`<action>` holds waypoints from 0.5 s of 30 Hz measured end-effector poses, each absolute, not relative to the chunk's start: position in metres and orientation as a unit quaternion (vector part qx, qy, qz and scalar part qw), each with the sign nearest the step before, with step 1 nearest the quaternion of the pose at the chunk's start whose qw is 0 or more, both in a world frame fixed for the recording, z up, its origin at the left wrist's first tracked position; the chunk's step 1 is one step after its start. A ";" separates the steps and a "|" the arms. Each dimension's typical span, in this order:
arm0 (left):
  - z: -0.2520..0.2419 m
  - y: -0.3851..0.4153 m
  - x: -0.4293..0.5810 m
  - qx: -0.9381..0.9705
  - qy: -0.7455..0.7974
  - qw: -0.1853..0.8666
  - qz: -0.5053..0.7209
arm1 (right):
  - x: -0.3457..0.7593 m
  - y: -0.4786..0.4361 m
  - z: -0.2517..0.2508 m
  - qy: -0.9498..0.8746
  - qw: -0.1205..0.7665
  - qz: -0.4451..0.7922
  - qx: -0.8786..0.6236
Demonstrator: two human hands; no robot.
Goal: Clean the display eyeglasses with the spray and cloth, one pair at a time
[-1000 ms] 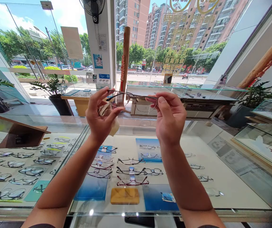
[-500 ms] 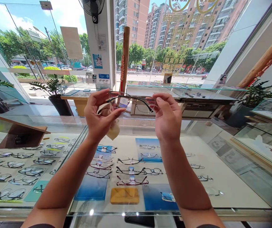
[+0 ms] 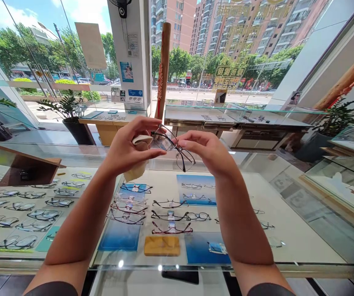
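A pair of thin metal-framed eyeglasses is held up in front of me, tilted, with one side hanging lower. My left hand pinches a beige lens cloth against the left lens, and the cloth hangs below the fingers. My right hand reaches in from the right, its fingertips on the frame near the middle. Fingers hide part of the left rim.
Below my arms lies a glass display counter holding rows of eyeglasses, blue cards and a tan rectangular pad. More eyeglasses fill a tray at left. Glass cases, potted plants and a pillar stand ahead before the windows.
The eyeglasses have turned from level to tilted. My right hand has moved left, closer to my left hand, and the cloth now sits against the left lens.
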State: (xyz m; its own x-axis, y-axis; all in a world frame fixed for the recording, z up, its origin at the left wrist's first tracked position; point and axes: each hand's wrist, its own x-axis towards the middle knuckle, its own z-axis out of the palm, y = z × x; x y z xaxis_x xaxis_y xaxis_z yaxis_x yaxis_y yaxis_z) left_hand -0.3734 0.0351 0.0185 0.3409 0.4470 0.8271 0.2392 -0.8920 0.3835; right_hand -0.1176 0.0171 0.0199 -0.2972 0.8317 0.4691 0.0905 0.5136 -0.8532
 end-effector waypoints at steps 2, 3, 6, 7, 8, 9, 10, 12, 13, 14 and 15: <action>0.018 0.035 -0.374 0.814 0.207 0.104 0.533 | -0.117 0.019 0.019 -0.723 0.476 0.384 -0.320; 0.019 0.035 -0.375 0.815 0.206 0.108 0.531 | -0.116 0.019 0.019 -0.727 0.468 0.391 -0.315; 0.021 0.033 -0.376 0.816 0.220 0.114 0.523 | -0.116 0.020 0.018 -0.727 0.463 0.409 -0.300; 0.023 0.032 -0.377 0.815 0.228 0.112 0.522 | -0.117 0.020 0.017 -0.724 0.468 0.411 -0.298; 0.024 0.032 -0.379 0.812 0.237 0.108 0.522 | -0.117 0.020 0.017 -0.721 0.474 0.409 -0.298; 0.025 0.032 -0.381 0.808 0.248 0.105 0.524 | -0.117 0.020 0.017 -0.718 0.480 0.404 -0.301; 0.026 0.033 -0.385 0.801 0.262 0.103 0.528 | -0.118 0.021 0.016 -0.716 0.485 0.399 -0.304; 0.026 0.039 -0.394 0.781 0.303 0.108 0.535 | -0.118 0.022 0.016 -0.714 0.491 0.391 -0.311; 0.025 0.044 -0.399 0.769 0.329 0.112 0.537 | -0.117 0.023 0.015 -0.714 0.492 0.388 -0.314; 0.023 0.051 -0.406 0.756 0.359 0.113 0.535 | -0.117 0.024 0.015 -0.714 0.493 0.385 -0.315; 0.020 0.060 -0.412 0.746 0.392 0.111 0.527 | -0.117 0.024 0.014 -0.715 0.495 0.382 -0.314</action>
State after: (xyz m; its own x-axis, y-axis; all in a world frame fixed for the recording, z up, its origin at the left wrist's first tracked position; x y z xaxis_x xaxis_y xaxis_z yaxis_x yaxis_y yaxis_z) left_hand -0.4122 0.0596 0.0204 0.1384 0.7014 0.6992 0.4675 -0.6686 0.5783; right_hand -0.1168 0.0243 0.0142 -0.3131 0.8270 0.4670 0.0721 0.5110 -0.8566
